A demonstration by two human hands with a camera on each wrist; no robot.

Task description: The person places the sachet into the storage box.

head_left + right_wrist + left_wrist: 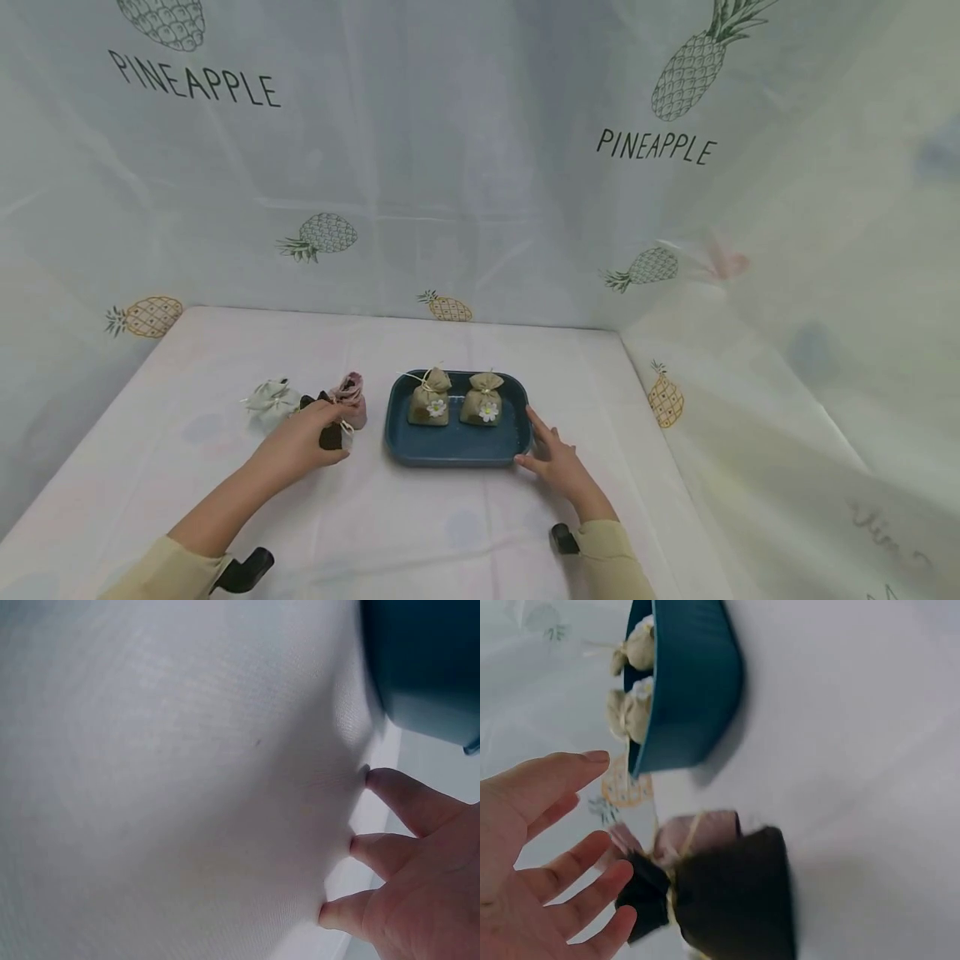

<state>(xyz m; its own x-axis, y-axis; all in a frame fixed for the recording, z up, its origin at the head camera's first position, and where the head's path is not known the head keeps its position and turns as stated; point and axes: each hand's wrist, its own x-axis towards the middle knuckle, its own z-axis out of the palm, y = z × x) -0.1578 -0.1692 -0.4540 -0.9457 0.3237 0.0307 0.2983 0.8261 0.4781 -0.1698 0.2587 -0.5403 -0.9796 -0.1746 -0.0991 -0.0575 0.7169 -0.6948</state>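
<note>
Across the cloth-covered desk (420,521), the blue tray (457,443) sits nr the back edge, its L edge facing the loose pouches. My R hand (558,464) is spread beside the tray's R edge, gripping nothing; whether it touches the rim I can't tell. My L hand (300,440), also wide, has thumb and fingers apart by the neck of the black pouch (735,896), upright on the desk's L side, just beside the pink pouch (356,410) and nr the pale pouch (270,402). Two beige pouches (428,408) stand inside the tray, each w/ a white flower (488,412). Step in hand, I'd judge: reaching for the black pouch. Next move prob. calls for pinching its tied neck w/o knocking the pink one.
</note>
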